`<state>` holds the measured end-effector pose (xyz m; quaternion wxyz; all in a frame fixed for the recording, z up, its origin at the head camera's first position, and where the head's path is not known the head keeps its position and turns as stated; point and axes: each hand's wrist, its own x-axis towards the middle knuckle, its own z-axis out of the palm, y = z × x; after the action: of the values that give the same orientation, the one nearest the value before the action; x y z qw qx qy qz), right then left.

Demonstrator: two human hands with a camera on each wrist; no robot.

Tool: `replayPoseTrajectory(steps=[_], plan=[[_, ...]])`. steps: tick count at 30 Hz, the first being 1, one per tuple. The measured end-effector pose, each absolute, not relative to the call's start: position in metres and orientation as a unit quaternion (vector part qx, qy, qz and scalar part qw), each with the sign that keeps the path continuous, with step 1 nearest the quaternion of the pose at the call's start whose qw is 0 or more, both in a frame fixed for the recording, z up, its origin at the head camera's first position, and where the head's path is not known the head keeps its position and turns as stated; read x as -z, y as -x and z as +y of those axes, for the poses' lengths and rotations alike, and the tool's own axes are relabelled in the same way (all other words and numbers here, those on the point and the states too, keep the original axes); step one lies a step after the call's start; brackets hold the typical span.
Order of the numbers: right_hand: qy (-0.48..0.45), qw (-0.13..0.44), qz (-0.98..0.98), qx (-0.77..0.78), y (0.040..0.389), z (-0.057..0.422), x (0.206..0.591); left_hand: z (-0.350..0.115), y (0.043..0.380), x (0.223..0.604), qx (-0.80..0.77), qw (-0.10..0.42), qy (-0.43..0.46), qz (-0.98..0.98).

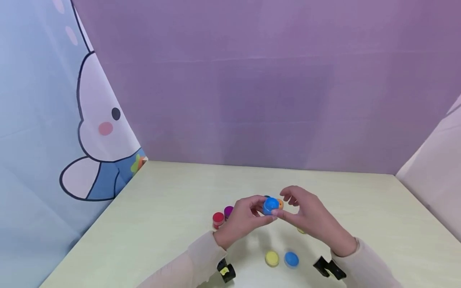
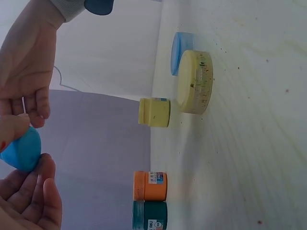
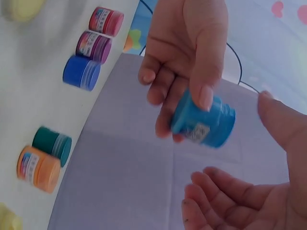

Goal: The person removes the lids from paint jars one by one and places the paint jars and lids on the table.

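Note:
A bright blue paint jar (image 1: 271, 206) is held above the table by my left hand (image 1: 242, 218). In the right wrist view, the left thumb presses on the side of the blue jar (image 3: 204, 122) with fingers behind it, and its ridged rim points toward my right hand (image 3: 244, 196). That right hand has its thumb and fingers spread apart, with a gap to the jar there. From the head view, the right hand (image 1: 307, 214) is close beside the jar, thumb tip near its lower edge. On the table below lie a flat blue disc (image 1: 291, 259) and a flat yellow disc (image 1: 271, 258).
Red (image 1: 218, 220) and purple (image 1: 229, 212) jars stand left of the hands, with a dark blue jar (image 3: 81, 73) beside them. Orange (image 2: 150, 186) and green (image 2: 150, 215) jars are side by side farther back. A yellow jar (image 2: 154, 112) stands apart. Purple cloth (image 1: 252, 100) hangs behind.

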<state>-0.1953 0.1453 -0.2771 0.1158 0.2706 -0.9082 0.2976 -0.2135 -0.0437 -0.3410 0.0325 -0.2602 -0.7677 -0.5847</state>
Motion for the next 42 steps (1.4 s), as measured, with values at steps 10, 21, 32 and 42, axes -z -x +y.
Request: replayPoseTrajectory(steps=[10,21,32,42], plan=[[-0.279,0.095,-0.896,-0.332,0.205,0.134,0.280,-0.037,0.217,0.338,0.595,0.054,0.260,-0.759],[-0.280,0.085,-0.893,-0.341,0.207,0.131,0.278,-0.034,0.219,0.340,0.598,0.051,0.249,-0.760],[-0.276,0.069,-0.900,-0.330,0.210,0.132,0.275,-0.031,0.221,0.340,0.605,0.043,0.241,-0.758],[-0.255,0.048,-0.911,-0.322,0.215,0.134,0.276,-0.033,0.222,0.340,0.582,0.031,0.256,-0.771]])
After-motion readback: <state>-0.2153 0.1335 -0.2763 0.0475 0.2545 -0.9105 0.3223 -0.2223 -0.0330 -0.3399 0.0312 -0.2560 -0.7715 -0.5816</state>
